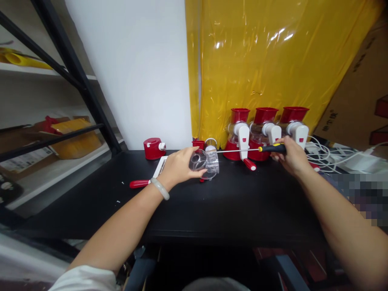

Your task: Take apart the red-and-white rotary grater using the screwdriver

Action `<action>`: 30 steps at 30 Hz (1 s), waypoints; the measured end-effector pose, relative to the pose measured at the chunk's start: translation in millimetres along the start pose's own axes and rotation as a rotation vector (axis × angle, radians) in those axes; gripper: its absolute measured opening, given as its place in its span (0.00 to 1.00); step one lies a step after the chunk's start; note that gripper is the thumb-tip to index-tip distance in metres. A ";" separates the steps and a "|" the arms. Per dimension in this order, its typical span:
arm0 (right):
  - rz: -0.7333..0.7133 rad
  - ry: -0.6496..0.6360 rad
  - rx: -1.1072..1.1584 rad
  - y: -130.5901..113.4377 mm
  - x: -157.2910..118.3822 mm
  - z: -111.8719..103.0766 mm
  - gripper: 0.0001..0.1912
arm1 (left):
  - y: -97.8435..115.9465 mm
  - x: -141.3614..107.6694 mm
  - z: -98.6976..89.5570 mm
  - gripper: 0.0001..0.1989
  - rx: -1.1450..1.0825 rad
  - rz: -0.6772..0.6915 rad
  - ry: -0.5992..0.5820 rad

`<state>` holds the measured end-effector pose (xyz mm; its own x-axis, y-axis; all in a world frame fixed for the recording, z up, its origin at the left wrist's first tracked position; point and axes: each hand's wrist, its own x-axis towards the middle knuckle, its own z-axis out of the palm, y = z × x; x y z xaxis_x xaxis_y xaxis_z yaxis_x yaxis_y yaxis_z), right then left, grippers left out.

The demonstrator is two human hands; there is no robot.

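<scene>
My left hand (178, 165) is closed around a clear plastic housing (213, 165) and holds it just above the black table. My right hand (292, 155) grips the black and yellow handle of a long screwdriver (277, 148). Its thin shaft points left, and the tip meets or passes close to the housing; I cannot tell whether they touch. Behind the housing is a metal grater drum (211, 142), partly hidden, beside a red part (198, 143). Left of my left hand sits a red base (153, 148) with a white knob. A crank with a red handle (140, 184) lies nearby, partly covered by my hand.
Three assembled red and white rotary graters (243, 137) stand in a row at the back right. White cables (321, 155) and a white adapter (365, 161) lie at the right. A black metal frame (81, 85) and shelves rise at the left. Yellow sheeting (273, 60) hangs behind.
</scene>
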<state>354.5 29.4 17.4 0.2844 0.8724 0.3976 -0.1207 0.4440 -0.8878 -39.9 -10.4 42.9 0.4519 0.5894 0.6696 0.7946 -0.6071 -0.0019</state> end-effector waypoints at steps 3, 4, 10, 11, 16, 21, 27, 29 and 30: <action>0.013 -0.023 0.032 -1.4 -1.9 0.9 0.12 | 0.5 0.0 -0.4 0.35 -0.004 -0.010 -0.014; 0.034 -0.029 0.079 -3.6 -3.6 0.9 0.11 | 0.8 0.0 -0.7 0.35 -0.009 -0.013 -0.017; 0.013 -0.104 0.206 -13.5 -10.2 -0.9 0.13 | 2.5 0.1 -1.7 0.34 -0.009 -0.011 -0.027; 0.001 -0.092 0.200 -12.5 -9.1 -1.2 0.12 | 2.5 0.2 -1.6 0.34 -0.006 -0.011 -0.024; 0.001 0.013 0.011 -1.2 -0.6 -1.2 0.22 | 0.9 0.2 -0.7 0.34 0.001 -0.006 -0.015; 0.019 -0.022 0.089 -2.4 -3.5 0.0 0.11 | 0.0 0.0 0.6 0.35 0.003 -0.010 -0.019; 0.013 -0.065 0.159 -7.6 -5.0 -2.4 0.09 | 0.9 0.1 0.4 0.34 -0.002 0.010 -0.016; 0.010 -0.020 0.122 -4.8 -2.3 -2.7 0.15 | 0.9 0.3 -0.2 0.34 -0.004 0.012 -0.016; 0.003 -0.010 0.090 -2.9 -1.0 -2.6 0.19 | 0.8 0.4 -0.5 0.34 -0.003 0.012 -0.018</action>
<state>357.1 26.8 19.0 0.2743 0.8754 0.3981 -0.2070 0.4580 -0.8645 -39.2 -10.9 43.6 0.4683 0.5915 0.6563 0.7880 -0.6157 -0.0074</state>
